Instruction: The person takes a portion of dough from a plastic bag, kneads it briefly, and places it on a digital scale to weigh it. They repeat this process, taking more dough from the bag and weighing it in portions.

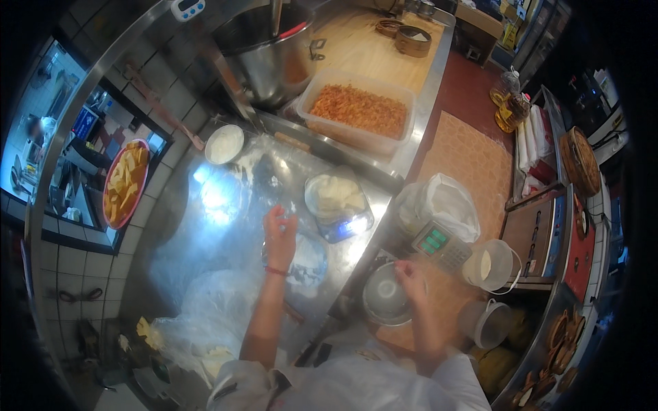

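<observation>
My left hand (280,228) is over the steel worktop (241,246), its fingers loosely bent and nothing visible in it. Below and beside it is a round bowl of white powder (307,262), partly hidden by my wrist. Just beyond, a bowl of pale dough (335,195) rests on a digital scale (352,227) with a lit display. At the right rim of a metal bowl (383,295) is my right hand (410,277), fingers curled; whether it grips the rim or only hovers there, I cannot tell. A second scale (441,245) with green digits stands beyond that hand.
A plastic tub of orange-red chopped filling (357,115) stands beside a large steel pot (267,56). Clear plastic sheeting (211,303) lies at the near left. White buckets (491,264) and a lined bag (452,205) are at right. A small white bowl (224,144) sits by the wall.
</observation>
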Demonstrator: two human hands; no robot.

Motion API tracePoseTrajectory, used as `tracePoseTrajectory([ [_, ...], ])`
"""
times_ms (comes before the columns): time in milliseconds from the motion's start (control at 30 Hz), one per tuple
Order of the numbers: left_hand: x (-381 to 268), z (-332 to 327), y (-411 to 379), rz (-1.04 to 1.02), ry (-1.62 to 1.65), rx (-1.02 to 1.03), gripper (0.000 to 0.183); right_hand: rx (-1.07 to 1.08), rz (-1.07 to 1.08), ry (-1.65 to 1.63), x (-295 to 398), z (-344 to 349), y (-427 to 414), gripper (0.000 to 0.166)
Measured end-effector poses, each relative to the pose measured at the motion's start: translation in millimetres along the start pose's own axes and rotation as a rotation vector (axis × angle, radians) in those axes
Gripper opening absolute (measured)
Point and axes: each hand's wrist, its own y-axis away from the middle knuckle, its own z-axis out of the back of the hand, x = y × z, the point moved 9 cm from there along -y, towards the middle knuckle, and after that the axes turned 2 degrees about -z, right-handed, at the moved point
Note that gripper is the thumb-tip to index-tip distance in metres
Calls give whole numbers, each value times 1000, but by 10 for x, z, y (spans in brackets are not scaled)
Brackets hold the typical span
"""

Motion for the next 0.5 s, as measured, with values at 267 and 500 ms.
tracePoseTrajectory([
  [267,-166,-155,59,-36,-74,6,52,-3,25,-27,-92,-50,-51,20],
  [500,-463,-498,12,-179,-163,79,64,42,250,242,450,-227,-346,32],
])
